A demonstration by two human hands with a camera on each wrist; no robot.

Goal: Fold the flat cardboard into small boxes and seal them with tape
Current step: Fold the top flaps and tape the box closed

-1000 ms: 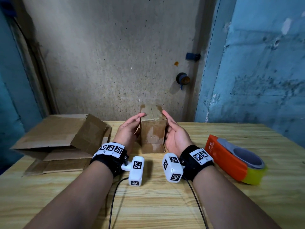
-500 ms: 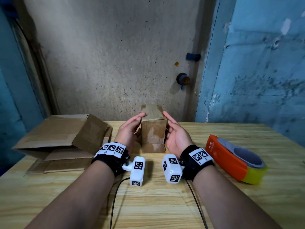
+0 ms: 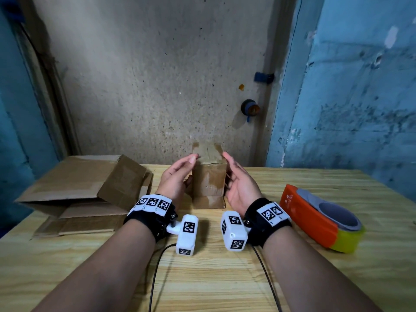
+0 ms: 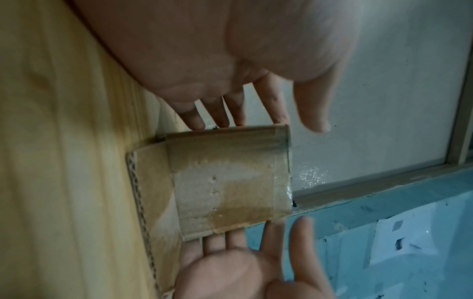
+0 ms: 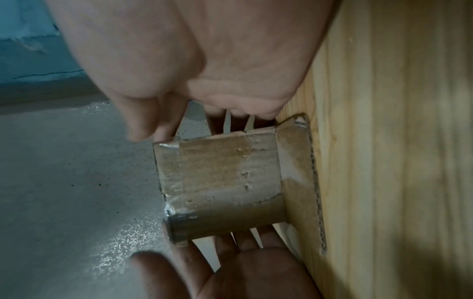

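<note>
Standing on table [image 3: 270, 255]: box [image 3: 209, 185], upright, between both hands.
Done: top flaps taped over.
Left: bottom flap splayed on the wood (judged unsealed); flat cardboard [image 3: 74, 199] unfolded; tape [image 3: 324, 219] lying idle at right.
Left hand [image 3: 177, 179]: fingers straight, flat along box's left side.
Right hand [image 3: 238, 185]: fingers straight, along its right side; contact unclear.

A wooden table [image 3: 292, 278] stands against a speckled wall [image 3: 157, 75].
</note>
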